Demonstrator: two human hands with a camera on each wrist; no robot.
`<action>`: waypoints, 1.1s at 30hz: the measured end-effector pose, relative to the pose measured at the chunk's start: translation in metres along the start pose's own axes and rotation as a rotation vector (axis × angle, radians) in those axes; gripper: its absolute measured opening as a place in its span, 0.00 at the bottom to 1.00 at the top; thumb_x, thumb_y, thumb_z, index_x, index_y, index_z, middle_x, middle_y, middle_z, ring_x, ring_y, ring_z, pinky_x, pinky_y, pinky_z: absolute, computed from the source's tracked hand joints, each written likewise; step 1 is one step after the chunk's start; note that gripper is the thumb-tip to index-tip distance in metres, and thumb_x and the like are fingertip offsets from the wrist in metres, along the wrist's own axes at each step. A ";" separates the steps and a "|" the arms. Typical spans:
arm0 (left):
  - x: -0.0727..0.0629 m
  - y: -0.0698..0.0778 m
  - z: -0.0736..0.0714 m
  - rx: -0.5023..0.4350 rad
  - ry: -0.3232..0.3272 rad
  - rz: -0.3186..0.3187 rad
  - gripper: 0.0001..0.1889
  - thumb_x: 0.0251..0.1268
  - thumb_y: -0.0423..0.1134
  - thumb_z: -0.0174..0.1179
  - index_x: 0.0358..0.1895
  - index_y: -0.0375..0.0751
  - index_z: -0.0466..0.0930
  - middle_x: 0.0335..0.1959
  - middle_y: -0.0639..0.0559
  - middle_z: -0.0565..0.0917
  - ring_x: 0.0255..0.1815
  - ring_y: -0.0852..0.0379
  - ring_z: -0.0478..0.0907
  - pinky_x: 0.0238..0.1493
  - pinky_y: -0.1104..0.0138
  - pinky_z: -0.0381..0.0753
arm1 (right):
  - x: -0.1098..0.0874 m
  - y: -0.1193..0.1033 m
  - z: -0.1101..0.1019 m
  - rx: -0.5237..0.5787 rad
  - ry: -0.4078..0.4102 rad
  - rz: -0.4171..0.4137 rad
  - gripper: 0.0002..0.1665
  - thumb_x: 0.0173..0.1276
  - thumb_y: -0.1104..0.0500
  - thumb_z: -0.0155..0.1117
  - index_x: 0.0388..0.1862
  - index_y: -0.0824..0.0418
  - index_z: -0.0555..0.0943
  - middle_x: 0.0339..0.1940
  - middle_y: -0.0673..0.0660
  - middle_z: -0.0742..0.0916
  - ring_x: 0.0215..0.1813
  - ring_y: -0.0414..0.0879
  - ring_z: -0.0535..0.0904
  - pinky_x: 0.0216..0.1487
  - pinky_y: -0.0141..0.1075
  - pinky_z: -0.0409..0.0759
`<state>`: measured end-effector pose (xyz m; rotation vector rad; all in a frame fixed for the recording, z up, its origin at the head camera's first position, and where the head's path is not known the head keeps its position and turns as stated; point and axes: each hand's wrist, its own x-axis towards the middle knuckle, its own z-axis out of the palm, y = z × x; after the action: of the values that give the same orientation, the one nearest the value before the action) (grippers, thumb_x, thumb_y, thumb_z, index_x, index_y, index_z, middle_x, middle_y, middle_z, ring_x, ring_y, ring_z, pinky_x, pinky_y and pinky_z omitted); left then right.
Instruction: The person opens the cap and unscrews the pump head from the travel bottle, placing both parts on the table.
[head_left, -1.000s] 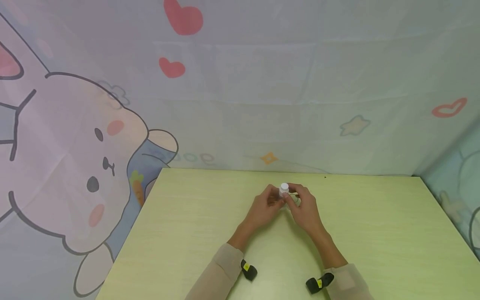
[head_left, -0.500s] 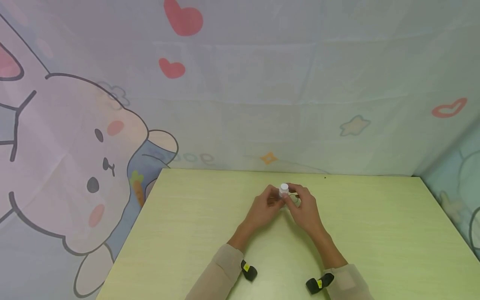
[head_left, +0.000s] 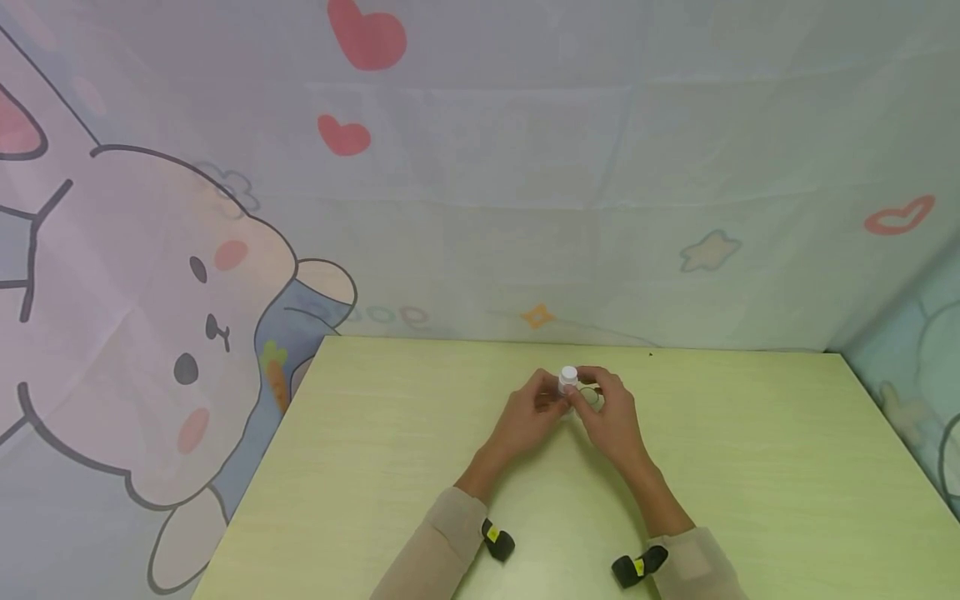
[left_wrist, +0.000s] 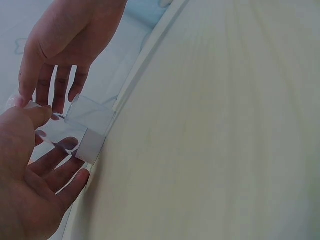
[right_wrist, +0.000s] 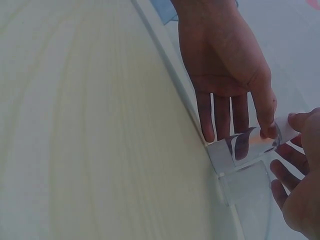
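Note:
A small bottle [head_left: 568,379] with a white cap stands upright near the back of the table, between my two hands. Its body looks glossy and partly see-through in the left wrist view, with a pale band [left_wrist: 91,146] at the base. My left hand [head_left: 528,414] grips it from the left, thumb on the near side and fingers curled behind. From the right, my right hand [head_left: 611,417] holds it, thumb against the upper body. A clear round container [right_wrist: 248,187] stands beside the bottle, on its right; its thin rim shows inside the curve of my right hand.
The pale wood-grain table [head_left: 750,450] ends at a straight back edge just beyond the hands. Behind it hangs a cloth backdrop [head_left: 525,150] with a cartoon rabbit and hearts. Black wrist cameras [head_left: 498,542] sit at both sleeve cuffs.

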<state>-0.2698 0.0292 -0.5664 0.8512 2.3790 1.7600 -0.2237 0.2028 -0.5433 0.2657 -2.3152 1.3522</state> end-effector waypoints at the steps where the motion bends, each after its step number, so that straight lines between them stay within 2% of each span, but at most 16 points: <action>1: 0.000 0.000 0.000 -0.001 -0.002 -0.001 0.10 0.80 0.41 0.64 0.57 0.48 0.76 0.57 0.46 0.87 0.59 0.51 0.86 0.62 0.66 0.84 | 0.000 0.000 0.000 0.000 -0.001 0.001 0.20 0.77 0.57 0.70 0.61 0.66 0.81 0.56 0.63 0.88 0.59 0.61 0.80 0.60 0.57 0.80; 7: 0.000 0.000 0.000 -0.002 -0.002 -0.002 0.10 0.80 0.41 0.64 0.57 0.48 0.76 0.57 0.46 0.87 0.59 0.51 0.86 0.62 0.65 0.84 | 0.000 0.000 0.000 0.004 -0.006 0.002 0.20 0.78 0.57 0.70 0.61 0.66 0.81 0.56 0.63 0.88 0.59 0.63 0.80 0.59 0.57 0.79; 15: 0.000 0.000 -0.001 0.020 -0.003 -0.006 0.11 0.80 0.44 0.63 0.57 0.50 0.76 0.59 0.46 0.87 0.61 0.51 0.85 0.62 0.66 0.83 | 0.001 0.002 0.000 -0.003 0.000 -0.016 0.19 0.78 0.57 0.70 0.61 0.66 0.81 0.55 0.63 0.88 0.58 0.60 0.81 0.59 0.57 0.80; 26: -0.002 -0.001 0.000 0.009 -0.010 -0.008 0.11 0.81 0.44 0.63 0.58 0.50 0.76 0.59 0.46 0.86 0.60 0.50 0.86 0.63 0.65 0.83 | -0.001 0.002 -0.001 -0.003 -0.012 0.003 0.20 0.78 0.56 0.69 0.62 0.66 0.82 0.57 0.63 0.87 0.60 0.61 0.80 0.61 0.59 0.80; 33: -0.001 -0.002 -0.001 0.026 -0.013 -0.008 0.11 0.81 0.47 0.62 0.58 0.53 0.75 0.61 0.48 0.86 0.62 0.53 0.85 0.63 0.65 0.83 | 0.000 0.002 -0.002 0.003 -0.012 -0.028 0.19 0.78 0.58 0.69 0.62 0.65 0.82 0.57 0.62 0.88 0.60 0.60 0.80 0.60 0.59 0.80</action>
<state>-0.2698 0.0274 -0.5679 0.8525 2.3990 1.7192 -0.2244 0.2056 -0.5440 0.3070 -2.3106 1.3435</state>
